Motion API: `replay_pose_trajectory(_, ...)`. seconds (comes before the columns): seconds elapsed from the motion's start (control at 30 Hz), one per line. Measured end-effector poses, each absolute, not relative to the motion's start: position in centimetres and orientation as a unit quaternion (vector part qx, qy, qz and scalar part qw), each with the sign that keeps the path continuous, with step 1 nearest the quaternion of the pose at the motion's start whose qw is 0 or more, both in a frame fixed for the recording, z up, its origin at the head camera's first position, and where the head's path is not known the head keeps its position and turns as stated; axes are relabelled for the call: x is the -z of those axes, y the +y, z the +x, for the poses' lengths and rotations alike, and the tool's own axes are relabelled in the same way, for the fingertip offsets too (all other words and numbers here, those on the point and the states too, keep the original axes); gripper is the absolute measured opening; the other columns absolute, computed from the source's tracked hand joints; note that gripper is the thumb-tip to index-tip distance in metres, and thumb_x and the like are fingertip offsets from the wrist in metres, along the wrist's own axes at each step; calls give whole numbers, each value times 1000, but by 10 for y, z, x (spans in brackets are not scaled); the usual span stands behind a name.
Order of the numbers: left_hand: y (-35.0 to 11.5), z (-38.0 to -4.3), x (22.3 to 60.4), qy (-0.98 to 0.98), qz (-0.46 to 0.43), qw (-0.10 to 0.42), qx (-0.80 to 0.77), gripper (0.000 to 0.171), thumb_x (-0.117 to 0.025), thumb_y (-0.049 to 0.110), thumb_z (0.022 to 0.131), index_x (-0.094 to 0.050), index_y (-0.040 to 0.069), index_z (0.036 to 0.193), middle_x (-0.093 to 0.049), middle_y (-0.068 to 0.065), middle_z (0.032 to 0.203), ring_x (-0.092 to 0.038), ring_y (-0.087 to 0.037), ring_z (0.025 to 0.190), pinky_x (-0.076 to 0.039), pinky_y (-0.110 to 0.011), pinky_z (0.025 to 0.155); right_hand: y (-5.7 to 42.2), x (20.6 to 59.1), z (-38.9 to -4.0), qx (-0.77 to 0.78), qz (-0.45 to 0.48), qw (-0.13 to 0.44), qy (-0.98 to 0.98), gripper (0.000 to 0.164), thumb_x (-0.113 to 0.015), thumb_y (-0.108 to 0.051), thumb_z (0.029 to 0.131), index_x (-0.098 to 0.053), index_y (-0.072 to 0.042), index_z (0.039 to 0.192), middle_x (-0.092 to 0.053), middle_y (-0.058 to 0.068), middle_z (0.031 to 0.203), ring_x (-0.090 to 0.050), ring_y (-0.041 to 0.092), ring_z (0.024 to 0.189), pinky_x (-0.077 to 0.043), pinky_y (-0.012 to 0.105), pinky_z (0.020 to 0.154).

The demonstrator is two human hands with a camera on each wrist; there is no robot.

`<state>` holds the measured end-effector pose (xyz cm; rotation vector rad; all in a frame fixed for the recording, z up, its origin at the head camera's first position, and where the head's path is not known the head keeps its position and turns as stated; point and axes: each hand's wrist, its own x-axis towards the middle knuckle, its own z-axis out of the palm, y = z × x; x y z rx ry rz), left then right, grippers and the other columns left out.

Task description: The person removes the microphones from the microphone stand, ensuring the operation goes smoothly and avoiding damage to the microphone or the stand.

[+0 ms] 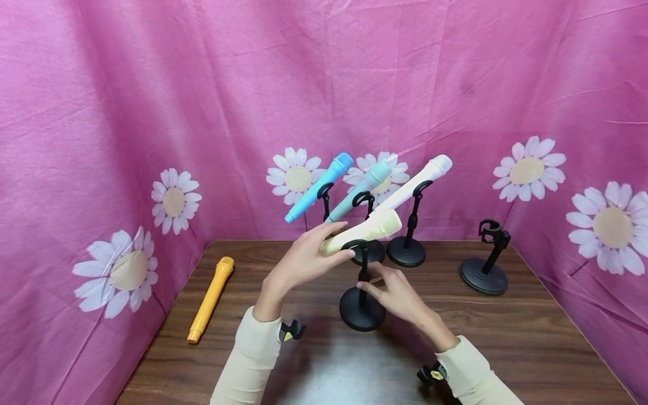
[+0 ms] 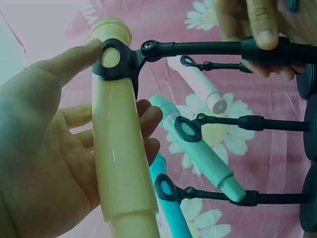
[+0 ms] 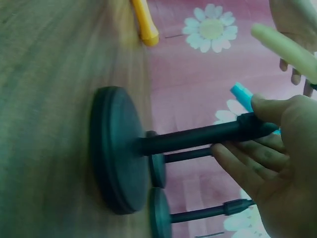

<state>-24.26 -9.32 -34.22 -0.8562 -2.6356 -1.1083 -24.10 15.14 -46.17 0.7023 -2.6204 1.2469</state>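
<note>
A pale yellow microphone (image 1: 372, 228) lies tilted in the clip of the nearest black stand (image 1: 362, 310), its head up to the right. My left hand (image 1: 302, 260) holds this microphone; in the left wrist view the thumb (image 2: 74, 62) lies at the clip and fingertips show behind the body. My right hand (image 1: 400, 292) grips the stand's upright pole at its collar, thumb on one side and fingers on the other. The round base (image 3: 119, 148) sits on the table in the right wrist view.
Behind stand three more clipped microphones: blue (image 1: 319, 188), mint green (image 1: 361, 188) and white (image 1: 412, 183). A black stand (image 1: 484, 275) with a bare clip is at the right. An orange microphone (image 1: 211, 301) lies on the wooden table (image 1: 526, 349) at the left. Pink flowered cloth (image 1: 324, 73) hangs around.
</note>
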Motion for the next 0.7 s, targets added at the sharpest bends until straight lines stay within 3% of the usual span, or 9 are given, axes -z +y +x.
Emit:
replay_pose_trajectory(0.2, -86, -243, 341, -888, -280, 84, 355, 69, -81, 49, 94, -57, 26, 154, -64, 4, 146, -61, -15, 119, -53, -42, 100, 153, 449, -245, -410, 273, 57, -868, 20, -80, -20, 98, -73, -17, 116, -76, -3, 113, -77, 14, 100, -63, 29, 88)
replay_pose_trajectory(0.47, -78, -248, 349, -874, -306, 119, 357, 48, -76, 43, 99, -66, 19, 140, -70, 3, 115, -61, -14, 98, -52, -35, 85, 152, 449, -246, -415, 267, 49, -868, 18, -82, -19, 95, -74, -18, 111, -76, -2, 110, -76, 11, 97, -62, 24, 84)
replay_pose_trajectory(0.7, -79, -249, 352, -869, -314, 131, 360, 44, -75, 39, 101, -66, 16, 138, -68, 1, 112, -59, -14, 95, -51, -33, 83, 150, 452, -246, -423, 254, 74, -867, 18, -85, -12, 91, -77, -18, 106, -77, -3, 105, -76, 10, 94, -63, 25, 82)
